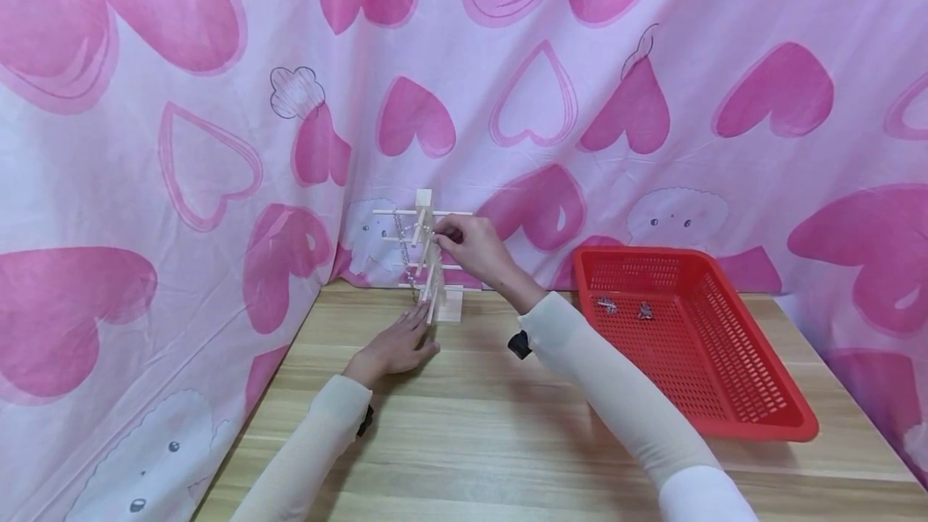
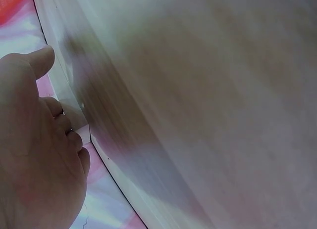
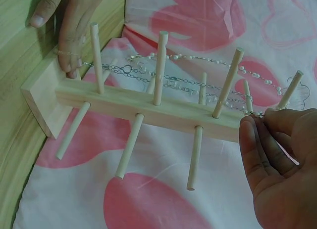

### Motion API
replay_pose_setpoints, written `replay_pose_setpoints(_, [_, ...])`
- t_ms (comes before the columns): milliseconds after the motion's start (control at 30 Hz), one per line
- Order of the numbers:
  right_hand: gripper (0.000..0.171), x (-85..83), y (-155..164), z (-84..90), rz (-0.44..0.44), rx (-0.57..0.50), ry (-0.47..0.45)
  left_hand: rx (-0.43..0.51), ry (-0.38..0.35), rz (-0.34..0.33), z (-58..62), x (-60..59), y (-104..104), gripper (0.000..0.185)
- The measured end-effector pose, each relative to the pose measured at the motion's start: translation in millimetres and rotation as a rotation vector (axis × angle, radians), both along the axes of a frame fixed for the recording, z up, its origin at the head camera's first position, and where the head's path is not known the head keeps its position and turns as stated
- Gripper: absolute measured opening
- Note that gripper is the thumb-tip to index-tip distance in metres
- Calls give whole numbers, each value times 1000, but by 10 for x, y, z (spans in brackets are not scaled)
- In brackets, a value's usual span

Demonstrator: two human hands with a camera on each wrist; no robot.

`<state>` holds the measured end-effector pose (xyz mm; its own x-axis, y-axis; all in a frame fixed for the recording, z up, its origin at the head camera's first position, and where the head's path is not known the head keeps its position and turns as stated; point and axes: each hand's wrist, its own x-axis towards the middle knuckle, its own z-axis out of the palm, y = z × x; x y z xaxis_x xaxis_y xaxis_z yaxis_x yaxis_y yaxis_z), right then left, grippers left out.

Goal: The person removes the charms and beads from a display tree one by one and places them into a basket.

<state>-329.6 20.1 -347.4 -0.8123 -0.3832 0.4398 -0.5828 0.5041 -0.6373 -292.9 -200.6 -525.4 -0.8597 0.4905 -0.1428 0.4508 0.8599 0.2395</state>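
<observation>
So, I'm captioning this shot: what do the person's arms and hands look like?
The left hand and right hand are ungloved. The left sleeve and right sleeve are plain cream, with white fabric farther up the right one. Each sleeve has a small black item near its end.

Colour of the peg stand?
Pale, plain wood; the stand shows best in the right wrist view.

The person's arms (image 1: pixel 616 397) both reach forward; the right hand (image 1: pixel 474 246), held higher, pinches with its fingertips, while the left hand (image 1: pixel 397 345) lies lower, fingers extended.
</observation>
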Motion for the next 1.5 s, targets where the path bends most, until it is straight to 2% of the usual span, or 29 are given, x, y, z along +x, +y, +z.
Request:
replay_pose_setpoints(267, [11,-3,-18,-14,-1,5,35,-6,12,-4,9,7,14,78])
replay_pose_setpoints(600, [11,15,-23,3,-2,-2,19,-25,19,-4,53,36,23,80])
replay_pose_setpoints(933, [9,28,-38,-2,-1,2,-16,-5,15,0,42,34,15,79])
replay_pose_setpoints(1167, [15,39,-61,-22,1,-18,-39,-13,17,-4,36,28,13,79])
replay_pose_setpoints(1500, [15,60,-83,-16,13,-29,-1,-8,15,-4,33,23,11,80])
